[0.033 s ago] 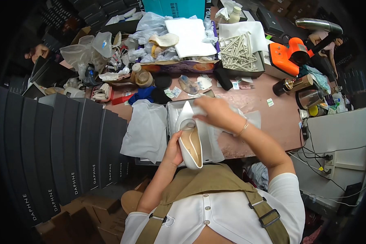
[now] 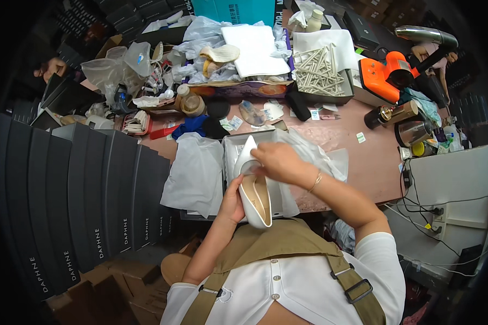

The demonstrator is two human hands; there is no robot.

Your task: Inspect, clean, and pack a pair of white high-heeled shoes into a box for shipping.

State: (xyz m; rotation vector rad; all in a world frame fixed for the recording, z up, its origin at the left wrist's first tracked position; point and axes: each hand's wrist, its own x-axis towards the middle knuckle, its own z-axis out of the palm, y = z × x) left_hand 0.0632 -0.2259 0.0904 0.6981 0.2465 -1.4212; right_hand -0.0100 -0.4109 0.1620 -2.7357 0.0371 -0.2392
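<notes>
My left hand [image 2: 232, 203] grips a white pointed-toe dress shoe [image 2: 245, 150] by its side, with the toe aimed away from me and the beige insole facing up. Over the front of the shoe's opening is my right hand [image 2: 281, 161], its fingers curled against the upper; whatever they pinch is hidden and a little blurred. A round greyish patch shows at the opening beside those fingers. Beneath the shoe lies an open shoebox [image 2: 231, 142] lined with white tissue paper [image 2: 192, 170], which spreads over both sides.
Dark shoeboxes [image 2: 114, 189] stand stacked at the left. Farther back are a box of white sticks [image 2: 321, 70], a carton [image 2: 238, 89] of crumpled wrapping and an orange-based device [image 2: 377, 81]. Metal canisters [image 2: 412, 132] stand at the right, near cables [image 2: 417, 203].
My right hand has come down and toward me, from beside the toe onto the front of the shoe's opening. My left hand keeps its hold; the shoe has barely shifted.
</notes>
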